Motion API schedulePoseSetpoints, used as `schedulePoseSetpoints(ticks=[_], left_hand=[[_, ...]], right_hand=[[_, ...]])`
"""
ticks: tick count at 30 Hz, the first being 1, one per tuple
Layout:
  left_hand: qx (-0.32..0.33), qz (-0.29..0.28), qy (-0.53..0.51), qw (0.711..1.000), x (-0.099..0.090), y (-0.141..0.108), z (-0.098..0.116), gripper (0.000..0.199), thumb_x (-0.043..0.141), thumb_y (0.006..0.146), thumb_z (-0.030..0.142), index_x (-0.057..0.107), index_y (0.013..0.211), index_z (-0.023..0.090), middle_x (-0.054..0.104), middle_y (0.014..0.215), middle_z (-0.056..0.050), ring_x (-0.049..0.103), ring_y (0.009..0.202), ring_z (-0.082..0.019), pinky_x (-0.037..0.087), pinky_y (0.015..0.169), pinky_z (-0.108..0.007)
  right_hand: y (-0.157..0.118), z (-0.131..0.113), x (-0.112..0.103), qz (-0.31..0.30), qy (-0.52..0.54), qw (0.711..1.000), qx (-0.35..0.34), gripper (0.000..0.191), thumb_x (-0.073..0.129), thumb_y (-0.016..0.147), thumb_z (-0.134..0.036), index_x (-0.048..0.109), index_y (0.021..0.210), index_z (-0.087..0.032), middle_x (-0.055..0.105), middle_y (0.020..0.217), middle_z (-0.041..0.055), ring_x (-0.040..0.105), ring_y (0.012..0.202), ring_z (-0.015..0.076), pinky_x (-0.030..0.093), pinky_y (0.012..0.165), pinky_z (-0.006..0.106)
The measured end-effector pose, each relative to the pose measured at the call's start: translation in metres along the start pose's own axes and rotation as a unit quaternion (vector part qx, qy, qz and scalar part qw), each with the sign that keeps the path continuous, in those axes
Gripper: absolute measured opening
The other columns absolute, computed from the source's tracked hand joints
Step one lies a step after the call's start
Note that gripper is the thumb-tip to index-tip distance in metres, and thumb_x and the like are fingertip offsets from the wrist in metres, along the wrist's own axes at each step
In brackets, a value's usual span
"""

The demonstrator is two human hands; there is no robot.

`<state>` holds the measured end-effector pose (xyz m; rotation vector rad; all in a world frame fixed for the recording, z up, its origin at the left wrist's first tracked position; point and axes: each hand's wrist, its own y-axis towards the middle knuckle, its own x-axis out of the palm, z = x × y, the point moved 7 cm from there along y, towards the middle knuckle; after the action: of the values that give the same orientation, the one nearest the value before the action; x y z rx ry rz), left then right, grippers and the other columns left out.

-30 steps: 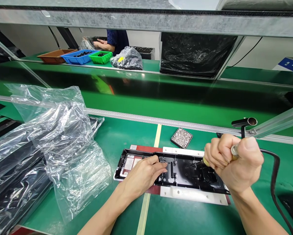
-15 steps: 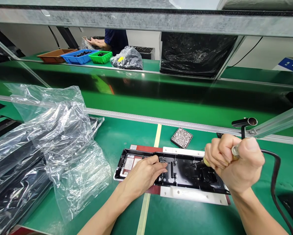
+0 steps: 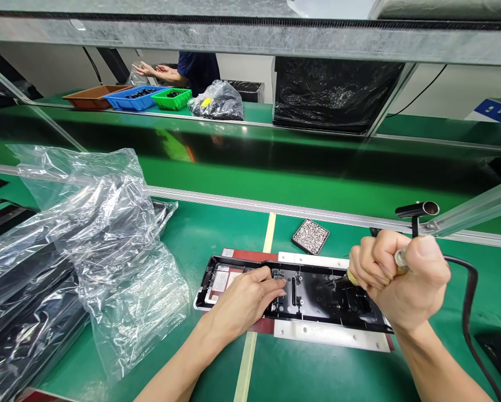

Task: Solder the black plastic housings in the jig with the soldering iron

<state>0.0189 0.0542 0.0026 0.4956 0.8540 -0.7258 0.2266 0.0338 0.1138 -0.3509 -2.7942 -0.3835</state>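
Note:
A long black plastic housing (image 3: 313,285) lies open side up on a red board fitted with white strips (image 3: 334,336). My left hand (image 3: 250,293) rests across its left half, fingers bent together and fingertips pressing inside it; the thumb is mostly hidden. In a fist, my right hand (image 3: 401,279) grips a screwdriver with a translucent yellowish handle (image 3: 352,277). Its shaft slants down to the left, the tip inside the housing's right part. Whether the tip sits in a screw cannot be made out. Behind the housing stands a small square tray of screws (image 3: 310,236).
Clear plastic bags (image 3: 120,268) with black parts cover the left bench. A metal tube holder (image 3: 418,210) and a dark cable (image 3: 470,301) stand close by my right hand. Beyond the divider are brown, blue (image 3: 135,99) and green bins, and another person's hands (image 3: 158,71).
My hands, the screwdriver and the housing stay almost exactly where they were. Across the divider, the other person's hands have shifted slightly left and spread apart.

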Motion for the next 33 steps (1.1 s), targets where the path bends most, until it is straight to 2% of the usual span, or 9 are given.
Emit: schedulePoseSetpoints(ticks=[9,15,22,33], left_hand=[[-0.013,-0.017,0.0,1.0,0.0019,-0.0025,-0.0007,0.038,0.048,0.11,0.035,0.073,0.133,0.02,0.065,0.092,-0.006,0.073,0.077,-0.02,0.062,0.073,-0.034],[-0.015,-0.016,-0.006,1.0,0.0013,-0.0016,-0.0006,0.038,0.047,0.11,0.036,0.072,0.134,0.019,0.066,0.093,-0.006,0.073,0.078,-0.02,0.062,0.073,-0.034],[-0.018,-0.018,-0.017,1.0,0.0015,-0.0015,-0.0012,0.038,0.048,0.11,0.036,0.072,0.134,0.019,0.065,0.092,-0.005,0.073,0.078,-0.02,0.061,0.074,-0.035],[-0.023,-0.02,-0.024,0.999,0.0029,-0.0013,-0.0024,0.038,0.048,0.11,0.036,0.071,0.135,0.02,0.065,0.094,-0.006,0.073,0.08,-0.021,0.061,0.075,-0.036]], right_hand=[[-0.0001,0.0009,-0.0023,0.013,0.006,1.0,0.001,0.059,0.066,0.09,-0.057,0.043,0.049,-0.021,0.027,0.044,-0.0046,0.023,0.039,0.008,0.023,0.035,0.023],[0.0004,-0.0003,-0.0014,-0.011,-0.009,1.0,0.001,0.06,0.064,0.092,-0.057,0.041,0.051,-0.021,0.029,0.044,-0.0043,0.024,0.039,0.008,0.026,0.036,0.023],[-0.0015,0.0006,-0.0016,0.026,0.005,1.0,-0.004,0.06,0.066,0.09,-0.057,0.041,0.049,-0.02,0.027,0.044,-0.0046,0.023,0.039,0.0071,0.022,0.035,0.022],[-0.0008,0.0009,-0.0019,0.006,0.008,1.0,0.001,0.059,0.066,0.091,-0.056,0.043,0.05,-0.021,0.029,0.044,-0.0044,0.024,0.04,0.0077,0.024,0.035,0.023]])
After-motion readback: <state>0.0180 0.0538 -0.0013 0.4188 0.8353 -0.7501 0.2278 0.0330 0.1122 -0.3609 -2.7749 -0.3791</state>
